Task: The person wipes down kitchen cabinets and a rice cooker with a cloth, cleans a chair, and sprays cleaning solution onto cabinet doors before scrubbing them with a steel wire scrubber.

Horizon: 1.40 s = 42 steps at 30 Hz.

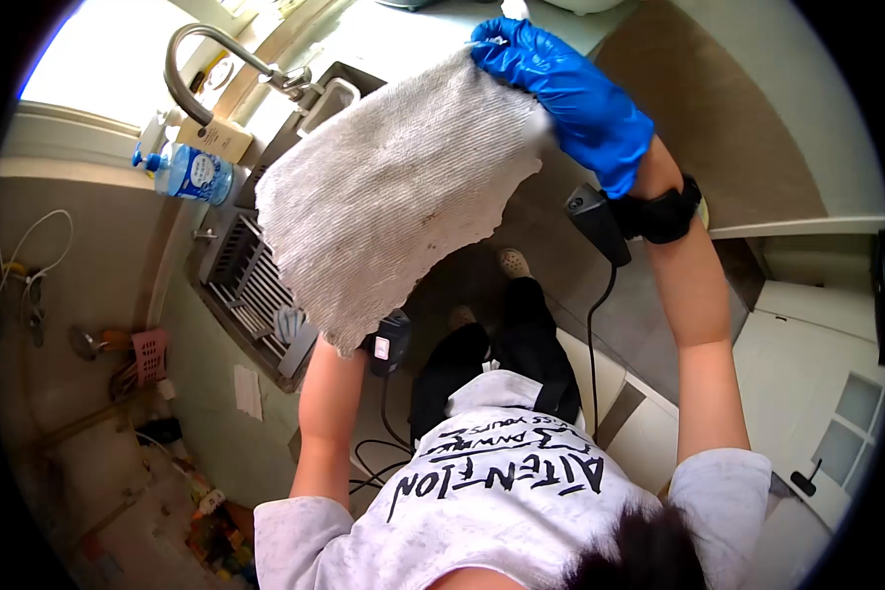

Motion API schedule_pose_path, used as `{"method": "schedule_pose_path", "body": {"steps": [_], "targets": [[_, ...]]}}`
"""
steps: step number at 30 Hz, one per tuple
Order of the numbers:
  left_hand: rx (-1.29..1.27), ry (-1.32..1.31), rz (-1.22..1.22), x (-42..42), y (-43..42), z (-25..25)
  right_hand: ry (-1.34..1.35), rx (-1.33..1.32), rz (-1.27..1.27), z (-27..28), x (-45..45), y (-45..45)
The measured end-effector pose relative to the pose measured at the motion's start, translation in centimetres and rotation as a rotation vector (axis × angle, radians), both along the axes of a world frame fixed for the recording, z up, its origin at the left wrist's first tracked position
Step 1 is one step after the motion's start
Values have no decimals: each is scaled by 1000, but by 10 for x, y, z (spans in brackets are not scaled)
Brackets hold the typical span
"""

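A grey-white ribbed cloth [398,182] with ragged edges and a small dark spot spreads out in front of me, above the sink's edge. My right hand [551,88], in a blue rubber glove, is closed on the cloth's upper right corner. The cloth covers my left hand; only the left forearm [329,418] shows below its lower left edge, so the fingers are hidden. A black strap with a black device [595,224] sits at my right wrist, and another black device [390,339] is by the left wrist.
A sink with a drain rack [251,285] lies at left, under a curved faucet [177,74]. Beside it stand a blue pump bottle [197,175] and a beige box [224,138]. Black cables [592,324] hang from the wrist devices. White cabinets [806,344] are at right.
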<state>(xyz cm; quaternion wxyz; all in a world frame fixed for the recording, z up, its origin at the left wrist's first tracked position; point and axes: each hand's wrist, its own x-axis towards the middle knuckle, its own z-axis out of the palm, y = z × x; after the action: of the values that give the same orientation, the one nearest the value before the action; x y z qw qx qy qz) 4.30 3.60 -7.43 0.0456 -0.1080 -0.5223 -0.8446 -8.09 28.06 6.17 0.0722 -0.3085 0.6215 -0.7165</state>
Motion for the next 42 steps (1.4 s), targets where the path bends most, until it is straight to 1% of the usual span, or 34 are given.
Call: {"method": "schedule_pose_path", "body": {"steps": [2,4,5,6,8,9,10,11,12,13,14,15,16,17,18,19,20,21,22,23,24,25,26,27,28,29,30,32,33,34,35,38,40,42], "targets": [[-214,-35,-59,-8,32,-32,-139,88,-65,-19,0,18],[-441,-73,-100,-10,57,-45,-176,233,-119,-40,-3,41],[-712,57,-53,-9,65,-47,-159,274,-159,-49,-3,53],[-694,56,-59,-11,73,-51,-143,316,-193,-56,-2,63],[-906,228,-13,-17,86,-57,-148,355,-215,-90,-14,94],[-355,-35,-116,-22,99,-71,-143,378,-237,-111,-21,113],[-344,-34,-117,-28,105,-88,-138,344,-345,-139,-24,139],[210,-183,-347,-34,110,-104,-129,307,-452,-163,-29,164],[770,-313,-569,-44,117,-116,165,724,-721,-172,-21,180],[487,-547,-329,-45,133,-94,325,886,-838,-196,-24,208],[607,-560,-392,-50,136,-123,292,951,-920,-224,-25,233],[468,-518,-339,-50,144,-133,288,1088,-955,-253,-26,259],[328,-484,-284,-51,152,-145,254,1096,-947,-287,-28,284],[338,-485,-285,-55,159,-169,164,1121,-951,-301,-27,298],[542,-584,-304,-57,165,-198,103,1060,-966,-313,-25,303],[750,-681,-323,-60,173,-229,-36,1006,-990,-338,-26,316],[886,-650,-398,-65,181,-262,-173,951,-1019,-361,-25,331],[826,-645,-293,-77,197,-292,-170,967,-1032,-364,-26,332],[773,-640,-189,-92,218,-319,-168,1017,-1037,-348,-26,321],[809,-543,-342,-103,231,-348,-170,1078,-1027,-336,-21,310],[845,-536,-348,-118,250,-348,-169,1045,-1065,-333,-18,304],[1106,-108,-722,-158,272,-381,-140,1027,-1060,-338,-19,308],[1112,-83,-714,-185,291,-382,-114,996,-1053,-344,-18,310],[732,-151,-284,-201,316,-371,-90,992,-1042,-344,-13,305],[352,-206,151,-207,341,-358,-104,1020,-958,-335,-9,298],[363,-185,182,-203,364,-342,-118,1049,-867,-333,-5,297],[168,-99,436,-195,387,-322,-93,1058,-826,-344,-1,306],[-236,65,969,-203,419,-273,-178,855,-786,-357,-20,318],[-278,47,913,-183,437,-269,-441,725,-614,-334,-6,297],[-326,31,841,-150,458,-272,-490,701,-569,-331,1,291],[-272,53,803,-128,478,-281,-477,691,-556,-332,3,288],[-126,65,731,-119,498,-301,-428,676,-545,-336,10,287],[-295,24,895,-139,473,-296,-421,671,-553,-338,12,281],[-312,61,980,-174,427,-262,-366,712,-610,-344,10,286]]}}
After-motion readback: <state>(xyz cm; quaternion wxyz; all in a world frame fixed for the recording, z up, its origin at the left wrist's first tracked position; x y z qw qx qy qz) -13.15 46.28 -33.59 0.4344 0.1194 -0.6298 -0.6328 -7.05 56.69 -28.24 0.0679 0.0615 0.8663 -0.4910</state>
